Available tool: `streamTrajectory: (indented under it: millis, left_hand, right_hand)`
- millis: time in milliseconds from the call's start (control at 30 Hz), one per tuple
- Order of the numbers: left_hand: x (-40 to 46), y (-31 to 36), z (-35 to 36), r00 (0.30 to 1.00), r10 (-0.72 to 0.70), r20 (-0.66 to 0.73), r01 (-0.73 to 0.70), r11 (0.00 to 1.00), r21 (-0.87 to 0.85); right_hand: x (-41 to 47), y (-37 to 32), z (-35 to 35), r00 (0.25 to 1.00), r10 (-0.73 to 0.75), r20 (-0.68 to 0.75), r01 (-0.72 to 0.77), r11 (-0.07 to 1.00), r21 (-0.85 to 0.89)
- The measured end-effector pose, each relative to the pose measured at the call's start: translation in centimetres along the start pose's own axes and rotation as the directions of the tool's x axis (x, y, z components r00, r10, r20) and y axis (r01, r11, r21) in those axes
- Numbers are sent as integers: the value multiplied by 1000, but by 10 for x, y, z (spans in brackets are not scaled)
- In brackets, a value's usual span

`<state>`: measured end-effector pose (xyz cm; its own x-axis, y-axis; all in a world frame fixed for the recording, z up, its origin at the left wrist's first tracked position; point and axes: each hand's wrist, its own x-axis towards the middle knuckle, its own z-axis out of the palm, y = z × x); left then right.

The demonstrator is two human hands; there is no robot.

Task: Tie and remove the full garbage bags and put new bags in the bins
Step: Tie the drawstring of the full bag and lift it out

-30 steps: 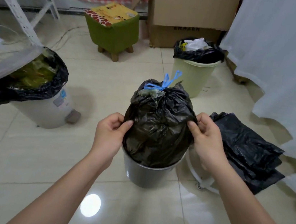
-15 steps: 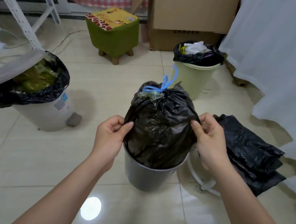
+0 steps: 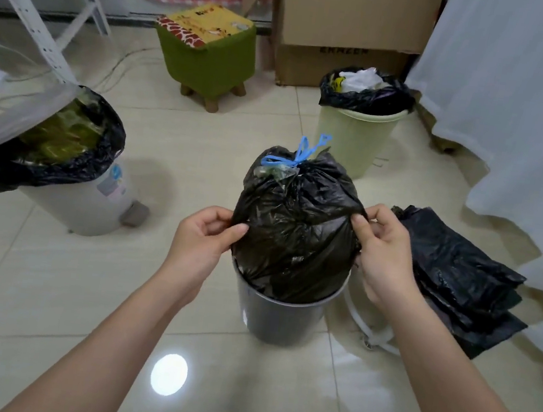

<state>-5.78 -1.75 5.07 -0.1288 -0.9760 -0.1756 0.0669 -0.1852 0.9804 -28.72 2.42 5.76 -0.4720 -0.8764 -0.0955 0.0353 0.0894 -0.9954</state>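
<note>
Tied black garbage bag (image 3: 294,229), blue drawstring (image 3: 299,156) knotted on top, standing in the grey bin (image 3: 278,314): left hand (image 3: 205,242) and right hand (image 3: 382,255) each pinch a fold at opposite sides, apparently to lift it evenly; spare bags (image 3: 460,279) lie right of the bin.

Your tied bag (image 3: 293,236) hides the inside of the grey bin (image 3: 279,317), and its own contents cannot be told. The print on the cardboard box (image 3: 344,51) is too blurred for you to read. The top edge cuts that box off, and the right edge cuts the white curtain (image 3: 525,101). Your right hand (image 3: 382,255) covers part of the white ring (image 3: 373,337) on the floor.
</note>
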Motion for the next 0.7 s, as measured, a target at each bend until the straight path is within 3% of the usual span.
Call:
streamTrajectory:
  millis: [133,267,433,567,700]
  left_hand:
    - [7,-14,-13,999,-43,-15,45,993,106]
    - [2,-36,-5,976,-205,76,183,956,228]
    - [2,-40,21,986,-150,-77,159,977,143]
    - [3,-30,28,983,-171,-70,172,985,0]
    - [6,-24,23,971,-214,-107,209,976,-53]
  right_hand:
    - [0,1,0,1000,6,4,-6,1000,-13]
    - [2,0,-4,1000,21,17,-22,997,73]
    - [2,-1,-8,997,64,43,-69,991,113]
    - [5,-2,-21,993,84,77,-84,996,3]
    - [3,-4,-37,957,171,235,-164,985,-50]
